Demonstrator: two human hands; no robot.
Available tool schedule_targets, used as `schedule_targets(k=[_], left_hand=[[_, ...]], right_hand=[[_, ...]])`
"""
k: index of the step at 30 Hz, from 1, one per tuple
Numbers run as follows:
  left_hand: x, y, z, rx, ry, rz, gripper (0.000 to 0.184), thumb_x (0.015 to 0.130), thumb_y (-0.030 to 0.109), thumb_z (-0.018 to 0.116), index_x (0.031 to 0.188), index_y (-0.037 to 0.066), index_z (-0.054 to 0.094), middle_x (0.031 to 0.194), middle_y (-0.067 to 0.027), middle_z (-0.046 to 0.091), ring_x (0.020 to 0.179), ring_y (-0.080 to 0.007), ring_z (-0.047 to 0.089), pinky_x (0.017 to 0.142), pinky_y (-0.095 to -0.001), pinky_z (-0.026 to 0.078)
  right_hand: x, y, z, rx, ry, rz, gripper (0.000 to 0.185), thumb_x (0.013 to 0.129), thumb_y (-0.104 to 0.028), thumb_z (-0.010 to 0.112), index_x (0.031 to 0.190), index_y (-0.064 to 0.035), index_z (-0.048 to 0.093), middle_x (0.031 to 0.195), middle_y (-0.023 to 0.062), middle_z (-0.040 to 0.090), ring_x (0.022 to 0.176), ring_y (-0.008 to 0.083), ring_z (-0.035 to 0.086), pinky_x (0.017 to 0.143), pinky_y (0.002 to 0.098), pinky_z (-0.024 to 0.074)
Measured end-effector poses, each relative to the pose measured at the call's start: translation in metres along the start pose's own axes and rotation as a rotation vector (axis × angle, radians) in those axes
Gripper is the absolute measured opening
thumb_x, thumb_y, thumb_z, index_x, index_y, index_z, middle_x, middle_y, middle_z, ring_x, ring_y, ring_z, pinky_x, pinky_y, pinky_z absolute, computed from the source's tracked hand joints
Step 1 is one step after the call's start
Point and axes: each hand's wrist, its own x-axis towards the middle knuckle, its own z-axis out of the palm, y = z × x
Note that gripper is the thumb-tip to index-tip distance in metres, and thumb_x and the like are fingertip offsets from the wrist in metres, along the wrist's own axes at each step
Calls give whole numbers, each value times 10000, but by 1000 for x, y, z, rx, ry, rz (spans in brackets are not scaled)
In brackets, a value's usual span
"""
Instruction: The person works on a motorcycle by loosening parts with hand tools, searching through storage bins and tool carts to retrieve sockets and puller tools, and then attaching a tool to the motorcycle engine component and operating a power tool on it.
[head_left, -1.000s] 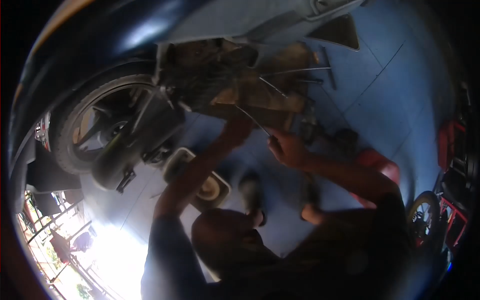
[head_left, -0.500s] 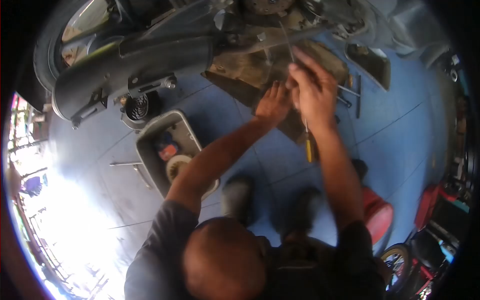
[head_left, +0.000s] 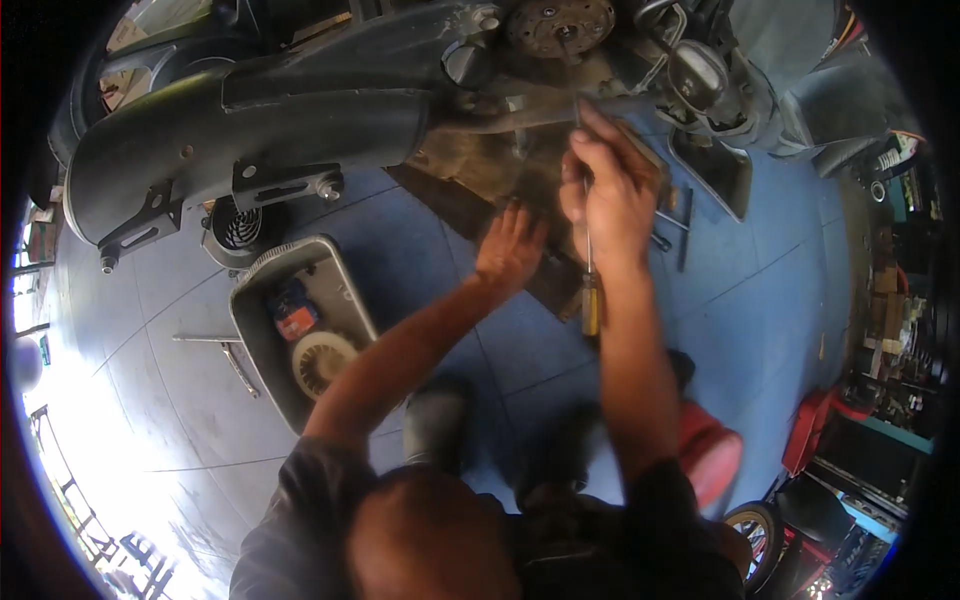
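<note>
The screwdriver (head_left: 590,308) lies in the right hand (head_left: 612,200), handle protruding.

Location type: vehicle repair workshop. Indicators: an exposed exhaust muffler (head_left: 300,130), tools (head_left: 687,230) on the tiled floor (head_left: 540,350), a parts tray (head_left: 265,310), and crowded shelving (head_left: 895,330) at the right edge.

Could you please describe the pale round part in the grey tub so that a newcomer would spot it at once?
Find the big black muffler at the upper left, then the grey tub on the tiled floor below. The pale disc lies inside, round with radial slots, unlike the red-and-blue item beside it.
</note>
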Motion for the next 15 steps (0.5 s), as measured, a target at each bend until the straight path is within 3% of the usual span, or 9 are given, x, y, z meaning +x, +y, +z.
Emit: schedule_targets(k=[2,6,8,9,11,13,14,15], left_hand=[[-1,1,-6,111,-23,35,424,802,187,553,1183,10,501,1203,-239,480,1185,-385,442,906,-422,418],[9,0,-29,11,-103,-7,444,789,180,580,1188,6,495,1191,-245,498,1179,-383,453,929,-426,403],[35,-3,-41,-459,-102,-353,384,773,56,593,1142,-33,532,1018,-208,590,1021,-317,575,876,-391,452],[51,-5,-57,-458,-92,-351,384,773,56,593,1142,-33,532,1018,-208,590,1021,-317,575,876,-391,452],[82,-6,-92,-1223,238,-498,288,779,23,567,1060,-44,573,885,-143,629,845,-218,609,763,-326,472],[108,-4,-101,-1367,321,-434,272,787,16,542,1051,-40,578,896,-128,626,827,-189,592,741,-305,462],[117,-3,-106,-1511,402,-368,260,794,10,517,1042,-37,583,906,-113,623,809,-160,574,719,-284,453],[119,0,-116,-1675,383,-475,255,781,-21,489,1012,-42,595,889,-69,617,750,-157,567,693,-283,453]], right_hand=[[2,-1,0,-34,11,6,319,860,-46,555,1173,2,589,598,33,546,434,53,451,354,194,322],[9,6,-19,-535,-38,-201,297,844,-47,586,1138,-23,625,572,43,566,469,77,508,428,235,392],[15,8,-24,-697,-36,-336,287,836,-51,602,1120,-29,638,569,54,580,482,89,530,459,250,417],[13,6,-22,-728,5,-376,271,825,-66,618,1092,-33,651,580,80,592,483,124,544,489,272,434],[11,6,-21,-756,47,-414,256,813,-80,635,1063,-36,665,591,106,605,485,160,559,520,293,451],[15,6,-26,-1018,102,-697,229,790,-117,664,1008,-48,688,627,140,628,510,235,577,558,323,466],[16,0,-26,-1019,96,-708,229,790,-117,664,1008,-48,688,627,140,628,510,235,577,558,323,466],[13,-9,-24,-1006,85,-573,219,783,-126,669,988,-50,693,645,148,632,539,259,589,589,333,475]])
